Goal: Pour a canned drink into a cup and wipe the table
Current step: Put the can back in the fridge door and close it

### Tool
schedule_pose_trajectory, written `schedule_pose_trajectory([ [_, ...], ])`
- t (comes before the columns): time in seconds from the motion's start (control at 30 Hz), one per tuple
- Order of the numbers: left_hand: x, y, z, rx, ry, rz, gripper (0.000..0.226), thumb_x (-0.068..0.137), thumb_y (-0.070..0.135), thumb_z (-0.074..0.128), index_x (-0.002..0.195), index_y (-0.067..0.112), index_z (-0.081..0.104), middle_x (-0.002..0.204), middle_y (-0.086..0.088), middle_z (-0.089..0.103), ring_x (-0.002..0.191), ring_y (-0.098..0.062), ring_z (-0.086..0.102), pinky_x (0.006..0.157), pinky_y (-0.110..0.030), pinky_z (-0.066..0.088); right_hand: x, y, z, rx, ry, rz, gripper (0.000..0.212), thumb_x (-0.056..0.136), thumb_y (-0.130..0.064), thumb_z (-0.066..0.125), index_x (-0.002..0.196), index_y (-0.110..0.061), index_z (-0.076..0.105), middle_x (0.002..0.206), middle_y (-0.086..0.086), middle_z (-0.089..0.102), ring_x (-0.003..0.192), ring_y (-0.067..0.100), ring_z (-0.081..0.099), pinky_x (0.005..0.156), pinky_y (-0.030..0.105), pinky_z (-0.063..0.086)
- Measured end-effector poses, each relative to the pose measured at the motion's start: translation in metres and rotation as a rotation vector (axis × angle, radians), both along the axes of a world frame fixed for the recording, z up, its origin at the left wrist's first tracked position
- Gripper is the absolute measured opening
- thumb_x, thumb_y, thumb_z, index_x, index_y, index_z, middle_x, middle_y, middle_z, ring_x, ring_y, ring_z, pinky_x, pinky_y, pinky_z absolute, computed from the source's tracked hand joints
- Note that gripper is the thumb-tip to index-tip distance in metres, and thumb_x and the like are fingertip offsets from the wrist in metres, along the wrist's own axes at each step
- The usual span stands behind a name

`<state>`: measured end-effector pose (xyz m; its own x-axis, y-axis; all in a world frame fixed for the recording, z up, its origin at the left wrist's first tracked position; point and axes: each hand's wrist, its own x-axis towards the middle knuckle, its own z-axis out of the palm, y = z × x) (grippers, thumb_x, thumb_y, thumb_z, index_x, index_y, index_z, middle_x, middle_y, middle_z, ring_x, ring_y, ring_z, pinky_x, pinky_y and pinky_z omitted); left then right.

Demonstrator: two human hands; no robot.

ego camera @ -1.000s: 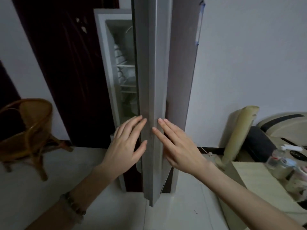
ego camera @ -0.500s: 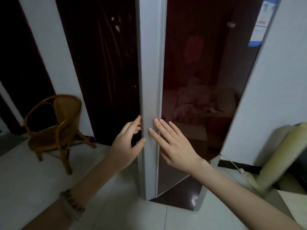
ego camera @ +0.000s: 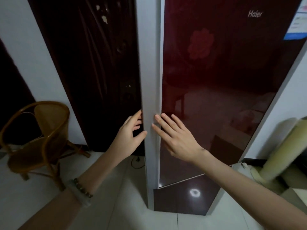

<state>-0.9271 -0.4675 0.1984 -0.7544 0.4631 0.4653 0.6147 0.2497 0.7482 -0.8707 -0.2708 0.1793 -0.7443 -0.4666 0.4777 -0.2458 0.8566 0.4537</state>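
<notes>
A: Starting at the left: wicker chair (ego camera: 38, 138) by the wall, well apart from the fridge. In the way?

B: No. Next along, a dark door (ego camera: 99, 63), then a black cable (ego camera: 137, 158) looped on the floor just beside the fridge foot. Worth stepping round.

A: And the left hand (ego camera: 131, 135)?

B: Loosely spread, thumb and fingertips touching the grey side edge (ego camera: 150, 72) of the fridge. Curled round nothing.

A: Right hand (ego camera: 176, 138)?

B: Flat, fingers straight, resting on the dark red fridge door (ego camera: 232, 80), fingertips reaching the grey edge. Holding nothing either.

A: Any sign of the can or the cup?

B: None in view. Probably inside, behind that door, going by the task; impossible to confirm from here.

A: Handling, then?

B: Door: tall, stiff, glossy, likely slippery under a flat palm and held by its seal. Better to hook fingers behind the grey edge and pull. Can: likely light, rigid, cold, perhaps wet; best gripped round the middle and kept upright.

A: Further right?

B: Blue-and-white sticker (ego camera: 297, 22) at the top corner, pale rolled mat (ego camera: 285, 150) leaning near the door's far side. Could hamper a wide swing.
</notes>
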Motion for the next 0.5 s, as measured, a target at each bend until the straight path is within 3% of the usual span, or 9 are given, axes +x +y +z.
schedule_pose_trajectory([
  [0.23,-0.066,0.007,0.005,-0.002,-0.052,-0.019,0.067,0.087,0.009,0.062,0.145,0.021,0.028,0.131,0.008,0.044,0.122,-0.008,0.047,0.103,-0.024,0.039,-0.061,0.003,0.000,0.007,0.011,-0.023,0.066,0.077,-0.019,0.040,0.142,-0.006,0.037,0.153,0.018,0.023,0.142,0.033,0.017,0.115,0.048,0.015],
  [0.5,-0.130,0.023,0.006,-0.043,-0.064,-0.045,0.068,0.088,0.013,0.062,0.146,0.023,0.026,0.131,0.009,0.043,0.124,-0.010,0.045,0.105,-0.029,0.039,-0.120,0.018,0.000,0.039,0.037,-0.019,0.064,0.077,-0.018,0.047,0.139,-0.005,0.042,0.153,0.018,0.021,0.142,0.033,0.017,0.116,0.047,0.015],
])
